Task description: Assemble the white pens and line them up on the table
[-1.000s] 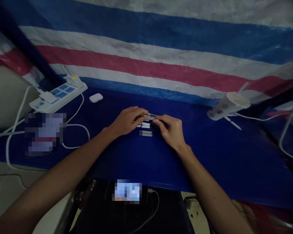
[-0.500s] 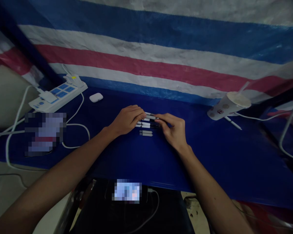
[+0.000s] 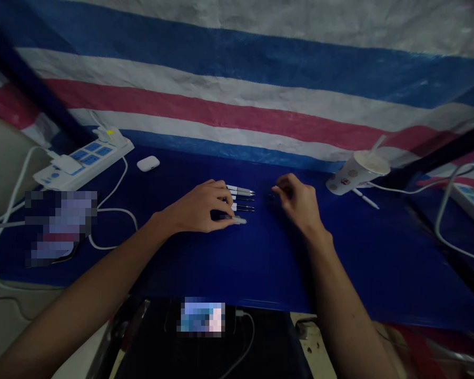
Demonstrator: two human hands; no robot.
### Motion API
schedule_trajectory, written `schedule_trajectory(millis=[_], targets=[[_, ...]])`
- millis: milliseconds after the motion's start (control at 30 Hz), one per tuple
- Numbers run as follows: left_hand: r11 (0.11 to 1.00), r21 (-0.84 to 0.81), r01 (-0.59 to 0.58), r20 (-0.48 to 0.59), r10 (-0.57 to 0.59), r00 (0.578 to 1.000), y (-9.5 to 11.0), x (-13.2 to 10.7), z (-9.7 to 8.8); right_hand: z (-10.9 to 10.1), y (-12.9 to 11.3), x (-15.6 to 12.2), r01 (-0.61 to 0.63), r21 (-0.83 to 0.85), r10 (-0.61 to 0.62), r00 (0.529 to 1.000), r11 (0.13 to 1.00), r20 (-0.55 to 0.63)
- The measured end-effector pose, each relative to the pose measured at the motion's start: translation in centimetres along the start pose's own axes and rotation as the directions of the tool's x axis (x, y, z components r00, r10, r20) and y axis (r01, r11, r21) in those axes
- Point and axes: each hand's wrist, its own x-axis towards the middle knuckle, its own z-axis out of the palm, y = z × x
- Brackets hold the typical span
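Note:
Several white pens with metal tips (image 3: 242, 199) lie side by side on the dark blue table top (image 3: 229, 263), tips pointing right. My left hand (image 3: 199, 208) rests over their left ends, and its fingertips reach the lowest pen (image 3: 237, 220), hiding part of it. I cannot tell if that pen is gripped. My right hand (image 3: 296, 200) stands to the right of the pens, apart from them, with its fingers loosely curled. A small dark spot (image 3: 271, 196) shows on the table beneath its fingertips.
A white power strip (image 3: 82, 164) with cables sits at the back left, near a white earbud case (image 3: 148, 163). A paper cup with a straw (image 3: 357, 172) and a white stylus (image 3: 365, 199) stand at the right. A striped tarp (image 3: 237, 110) hangs behind.
My right hand has moved right, off the pens. The pens now lie more spread out, and my left hand has shifted onto their left ends. The view has tilted slightly.

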Motion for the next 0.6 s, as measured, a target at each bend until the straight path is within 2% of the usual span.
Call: schedule_trajectory(millis=[233, 367, 467, 600], targets=[[1.000, 0.020, 0.014, 0.093, -0.016, 0.995, 0.7, 0.0, -0.1, -0.9, 1.9, 0.1, -0.088, -0.115, 0.095, 0.994, 0.989, 0.053], [0.998, 0.059, -0.004, 0.100, -0.002, 0.995, 0.7, 0.0, 0.2, -1.0, 2.2, 0.0, -0.167, -0.159, 0.192, 0.970, 0.973, 0.152], [0.997, 0.081, -0.007, 0.102, -0.001, 0.995, 0.7, 0.1, 0.5, -0.8, 2.0, 0.0, -0.149, -0.159, 0.183, 0.956, 0.976, 0.228], [0.994, 0.114, -0.001, 0.094, -0.010, 0.996, 0.5, 0.3, 0.9, -0.5, 1.8, 0.0, -0.125, -0.138, 0.159, 0.950, 0.982, 0.269]])
